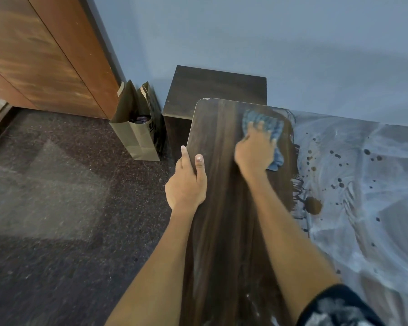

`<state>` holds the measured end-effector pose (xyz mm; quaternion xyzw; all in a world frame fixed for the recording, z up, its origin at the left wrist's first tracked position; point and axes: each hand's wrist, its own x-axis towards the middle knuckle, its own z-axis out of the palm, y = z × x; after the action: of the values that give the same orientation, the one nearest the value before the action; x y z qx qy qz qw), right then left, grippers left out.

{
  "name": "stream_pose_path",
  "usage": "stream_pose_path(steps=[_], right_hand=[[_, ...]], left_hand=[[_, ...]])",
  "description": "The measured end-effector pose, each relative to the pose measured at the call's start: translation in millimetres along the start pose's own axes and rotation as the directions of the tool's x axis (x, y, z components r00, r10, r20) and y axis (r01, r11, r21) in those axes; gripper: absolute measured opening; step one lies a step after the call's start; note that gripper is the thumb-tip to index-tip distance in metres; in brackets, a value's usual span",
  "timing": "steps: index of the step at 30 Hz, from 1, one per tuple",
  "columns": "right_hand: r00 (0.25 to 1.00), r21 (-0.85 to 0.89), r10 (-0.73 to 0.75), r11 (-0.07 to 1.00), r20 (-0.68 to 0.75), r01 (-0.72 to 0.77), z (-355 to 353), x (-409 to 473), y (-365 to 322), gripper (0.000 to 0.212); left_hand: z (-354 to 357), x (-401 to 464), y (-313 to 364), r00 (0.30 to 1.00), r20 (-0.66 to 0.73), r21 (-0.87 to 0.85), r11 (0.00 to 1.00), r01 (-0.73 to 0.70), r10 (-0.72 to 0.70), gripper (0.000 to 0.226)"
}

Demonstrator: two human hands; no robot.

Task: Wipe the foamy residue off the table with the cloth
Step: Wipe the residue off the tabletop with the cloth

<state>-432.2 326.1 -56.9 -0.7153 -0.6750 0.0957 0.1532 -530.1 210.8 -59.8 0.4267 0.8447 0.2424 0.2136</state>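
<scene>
Blue cloth (264,123), soft, limp, likely damp, pressed flat under right hand (254,151) at table (222,208) far end beside foam (363,184); best bunched under palm; left hand (186,182) gripping table edge.

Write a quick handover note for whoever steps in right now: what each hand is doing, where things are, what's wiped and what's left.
Left hand: grips the left edge of the dark wood-grain table, steadying it.
Right hand: presses the blue cloth flat on the tabletop near the far edge; it is blurred.
Done: the left strip of the table shows bare wood.
Left: the white foamy residue covers the right part, with dark spots and a brown blotch at its border.
</scene>
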Motion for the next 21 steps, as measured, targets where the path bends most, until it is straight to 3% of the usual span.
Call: stream_pose_path(steps=[5,9,14,19,21], right_hand=[[0.929,0.014,-0.338,0.94,0.149,0.34,11,9,-26,0.047],[0.892,-0.007,-0.408,0.909,0.192,0.417,2,53,-8,0.046],[0.971,-0.082,-0.174,0.979,0.166,0.189,-12,82,39,0.056],[0.987,-0.048,0.137,0.99,0.088,-0.133,-17,27,43,0.058],[0.986,-0.037,0.131,0.991,0.102,-0.127,-16,-4,21,0.057]], left_hand=[[1,-3,-3,1.0,-0.002,0.028,0.999,-0.019,0.019,0.062],[0,-6,-4,1.0,-0.01,0.033,0.999,-0.027,0.028,0.061],[-1,-7,-4,0.999,-0.009,0.022,0.999,-0.038,0.038,0.06],[0,-4,-2,1.0,-0.014,0.015,1.0,-0.012,0.013,0.066],[1,-4,-3,1.0,-0.014,0.005,1.0,-0.007,0.007,0.069]])
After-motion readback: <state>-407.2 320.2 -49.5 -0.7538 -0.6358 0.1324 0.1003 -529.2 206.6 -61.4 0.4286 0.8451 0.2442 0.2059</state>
